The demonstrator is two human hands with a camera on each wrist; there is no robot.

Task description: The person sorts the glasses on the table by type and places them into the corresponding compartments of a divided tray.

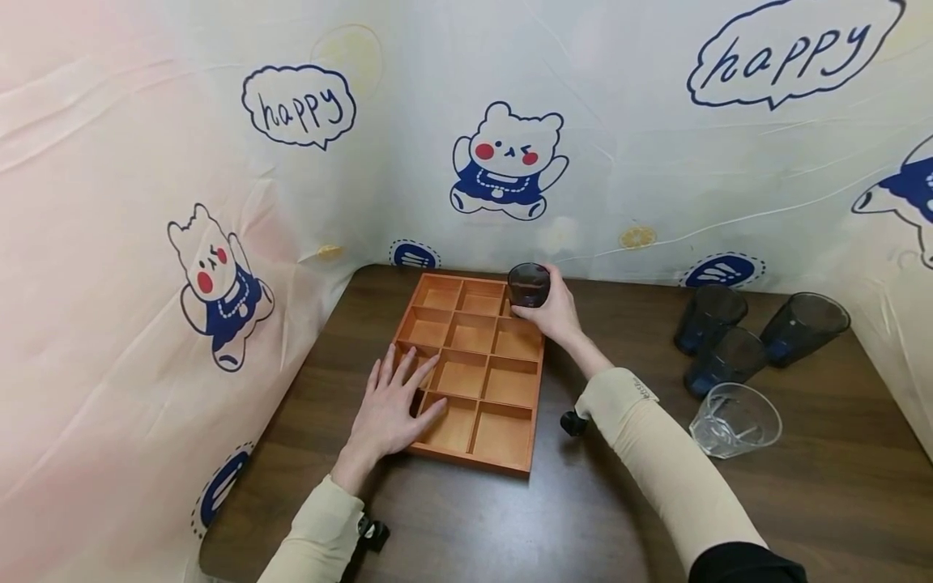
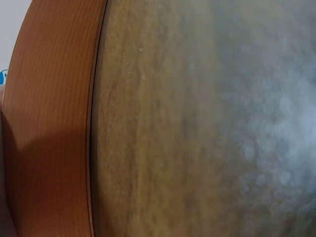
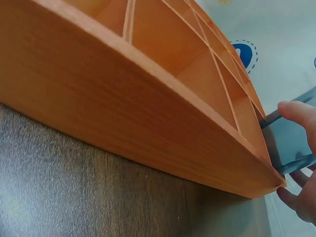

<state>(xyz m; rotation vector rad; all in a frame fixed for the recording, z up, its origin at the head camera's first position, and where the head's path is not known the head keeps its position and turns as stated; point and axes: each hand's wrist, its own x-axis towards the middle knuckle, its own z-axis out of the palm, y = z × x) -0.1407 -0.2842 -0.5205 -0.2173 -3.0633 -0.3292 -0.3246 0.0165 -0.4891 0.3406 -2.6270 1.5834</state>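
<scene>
An orange-brown wooden tray (image 1: 481,465), split into several square compartments, lies on the dark table. My right hand (image 1: 557,312) grips a dark tinted drinking glass (image 1: 529,283) at the tray's far right corner compartment. In the right wrist view the glass (image 3: 289,140) has its lower end inside that compartment, with fingers and thumb around its sides. My left hand (image 1: 394,405) rests with spread fingers on the tray's near left side, over the dividers. Only the tray's side wall (image 2: 52,118) and the tabletop show in the left wrist view, with a sliver of hand at the edge.
On the right of the table stand three dark tinted glasses, a back left one (image 1: 710,317), a right one (image 1: 805,328) and a front one (image 1: 725,362). A clear glass (image 1: 736,421) is nearest, beside my right forearm. A printed cloth (image 1: 619,162) hangs behind the table.
</scene>
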